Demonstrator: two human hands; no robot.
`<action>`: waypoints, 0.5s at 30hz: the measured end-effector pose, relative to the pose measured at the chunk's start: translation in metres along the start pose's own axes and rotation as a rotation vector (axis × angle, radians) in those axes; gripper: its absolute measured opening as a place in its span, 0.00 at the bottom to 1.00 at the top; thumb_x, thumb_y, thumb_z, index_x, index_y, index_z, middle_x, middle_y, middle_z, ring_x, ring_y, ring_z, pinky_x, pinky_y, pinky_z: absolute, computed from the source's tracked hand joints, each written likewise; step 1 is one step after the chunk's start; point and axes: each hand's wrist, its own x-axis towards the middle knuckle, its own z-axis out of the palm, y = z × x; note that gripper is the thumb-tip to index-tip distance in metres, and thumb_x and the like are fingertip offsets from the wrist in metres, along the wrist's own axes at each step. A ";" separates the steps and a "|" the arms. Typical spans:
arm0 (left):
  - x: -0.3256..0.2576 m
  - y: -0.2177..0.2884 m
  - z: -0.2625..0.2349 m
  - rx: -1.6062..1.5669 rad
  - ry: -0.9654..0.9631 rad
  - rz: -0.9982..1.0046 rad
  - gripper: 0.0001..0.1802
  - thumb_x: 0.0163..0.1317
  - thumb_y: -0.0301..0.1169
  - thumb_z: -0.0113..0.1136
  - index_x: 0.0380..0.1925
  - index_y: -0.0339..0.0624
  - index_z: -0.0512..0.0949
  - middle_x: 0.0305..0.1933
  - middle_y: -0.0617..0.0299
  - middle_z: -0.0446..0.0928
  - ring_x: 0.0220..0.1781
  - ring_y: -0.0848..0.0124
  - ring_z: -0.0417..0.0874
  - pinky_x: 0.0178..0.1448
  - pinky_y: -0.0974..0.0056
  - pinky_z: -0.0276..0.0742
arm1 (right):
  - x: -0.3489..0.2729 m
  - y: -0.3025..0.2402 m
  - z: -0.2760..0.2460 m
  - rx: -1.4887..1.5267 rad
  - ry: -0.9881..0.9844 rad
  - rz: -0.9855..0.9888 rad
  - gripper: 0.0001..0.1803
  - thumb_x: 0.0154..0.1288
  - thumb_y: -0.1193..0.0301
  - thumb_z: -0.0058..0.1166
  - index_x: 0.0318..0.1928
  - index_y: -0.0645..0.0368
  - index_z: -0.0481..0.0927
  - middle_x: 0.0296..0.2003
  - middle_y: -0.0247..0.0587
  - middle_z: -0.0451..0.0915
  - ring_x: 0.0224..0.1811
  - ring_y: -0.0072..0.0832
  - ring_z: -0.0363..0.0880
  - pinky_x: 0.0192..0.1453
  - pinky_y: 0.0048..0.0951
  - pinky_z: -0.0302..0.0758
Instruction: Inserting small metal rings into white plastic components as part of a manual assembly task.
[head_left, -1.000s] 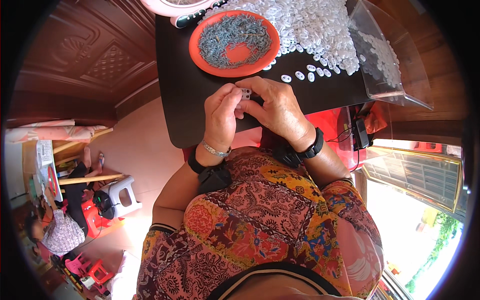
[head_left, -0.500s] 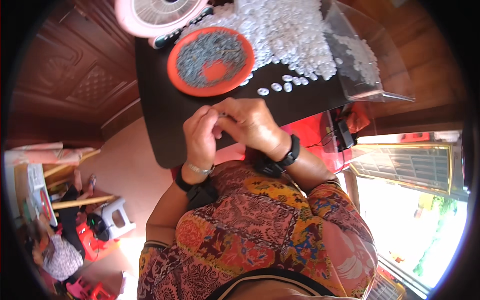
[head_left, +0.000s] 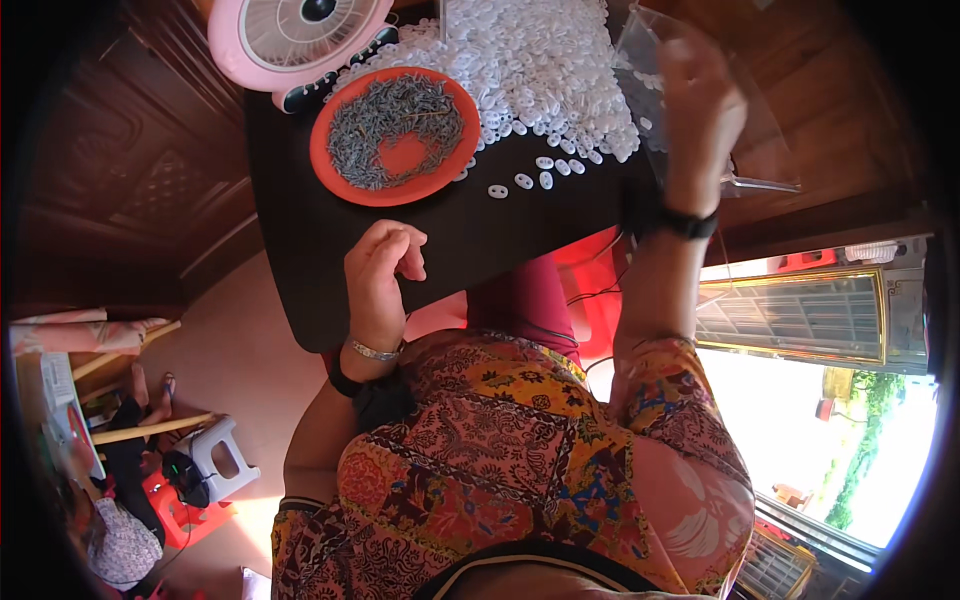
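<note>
My left hand (head_left: 380, 275) is held just above the near part of the dark table (head_left: 300, 245), its fingers curled closed. Whatever those fingers may hold is hidden. Stretched out to the right, my right hand (head_left: 700, 120) hangs over the clear plastic bin (head_left: 765, 150) and is blurred, so its fingers cannot be read. Beyond my left hand stands an orange plate (head_left: 320, 165) with many small thin grey pieces (head_left: 365, 140). A large heap of white oval pieces (head_left: 540, 80) with small holes covers the far side. Several loose white ovals (head_left: 546, 180) lie in front of it.
A pink fan (head_left: 235, 50) stands at the far left of the table. A red stool (head_left: 600, 270) shows beyond the table's right edge. On the lower left, a person (head_left: 125, 540) sits near a grey-white stool (head_left: 225, 460). Wooden panels border both sides.
My hands were together in front of the plate. Now my right hand has swung away to the right, over the clear bin, while my left stays near the table's front, still curled.
</note>
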 end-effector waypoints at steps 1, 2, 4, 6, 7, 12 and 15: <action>0.002 0.001 0.005 -0.011 -0.031 -0.009 0.14 0.63 0.34 0.45 0.29 0.35 0.75 0.20 0.64 0.70 0.22 0.76 0.69 0.30 0.72 0.63 | 0.024 0.032 -0.008 -0.157 0.133 -0.198 0.23 0.56 0.56 0.59 0.50 0.55 0.79 0.35 0.47 0.82 0.37 0.39 0.82 0.41 0.35 0.77; 0.004 0.001 0.007 -0.018 -0.029 -0.009 0.13 0.62 0.32 0.46 0.28 0.35 0.76 0.19 0.65 0.70 0.22 0.77 0.69 0.29 0.72 0.63 | 0.030 0.044 -0.008 -0.162 0.131 -0.196 0.23 0.56 0.56 0.59 0.50 0.55 0.79 0.35 0.47 0.82 0.37 0.39 0.82 0.41 0.35 0.77; 0.006 -0.001 0.007 -0.031 -0.009 -0.002 0.12 0.61 0.31 0.46 0.28 0.35 0.76 0.19 0.66 0.70 0.21 0.78 0.69 0.29 0.73 0.64 | 0.037 0.053 -0.002 -0.308 0.311 -0.448 0.25 0.55 0.58 0.60 0.53 0.55 0.77 0.41 0.47 0.81 0.44 0.41 0.80 0.48 0.37 0.75; 0.004 -0.002 0.003 -0.026 -0.008 0.000 0.12 0.61 0.31 0.46 0.27 0.35 0.76 0.19 0.66 0.70 0.21 0.78 0.69 0.29 0.73 0.64 | 0.016 0.045 0.015 -0.097 0.111 -0.340 0.17 0.55 0.62 0.60 0.44 0.54 0.81 0.39 0.44 0.81 0.44 0.40 0.79 0.47 0.36 0.74; 0.003 -0.004 0.000 -0.022 0.015 0.005 0.12 0.61 0.31 0.46 0.27 0.35 0.76 0.19 0.66 0.70 0.21 0.78 0.69 0.29 0.73 0.64 | -0.002 0.034 0.025 0.054 -0.013 -0.307 0.12 0.55 0.65 0.59 0.39 0.53 0.83 0.36 0.42 0.81 0.41 0.41 0.79 0.44 0.37 0.75; 0.003 -0.001 0.000 -0.040 -0.028 -0.031 0.12 0.62 0.30 0.46 0.28 0.35 0.76 0.20 0.66 0.70 0.22 0.78 0.70 0.29 0.73 0.64 | -0.049 0.020 0.052 0.163 -0.737 -0.217 0.09 0.55 0.67 0.58 0.36 0.56 0.83 0.35 0.44 0.82 0.40 0.39 0.79 0.45 0.34 0.74; 0.003 -0.001 0.000 -0.045 -0.019 -0.026 0.12 0.62 0.30 0.46 0.28 0.35 0.76 0.20 0.66 0.70 0.22 0.78 0.70 0.29 0.73 0.65 | -0.059 0.025 0.078 0.203 -0.792 -0.297 0.09 0.54 0.68 0.56 0.35 0.57 0.83 0.33 0.44 0.81 0.38 0.40 0.79 0.43 0.35 0.74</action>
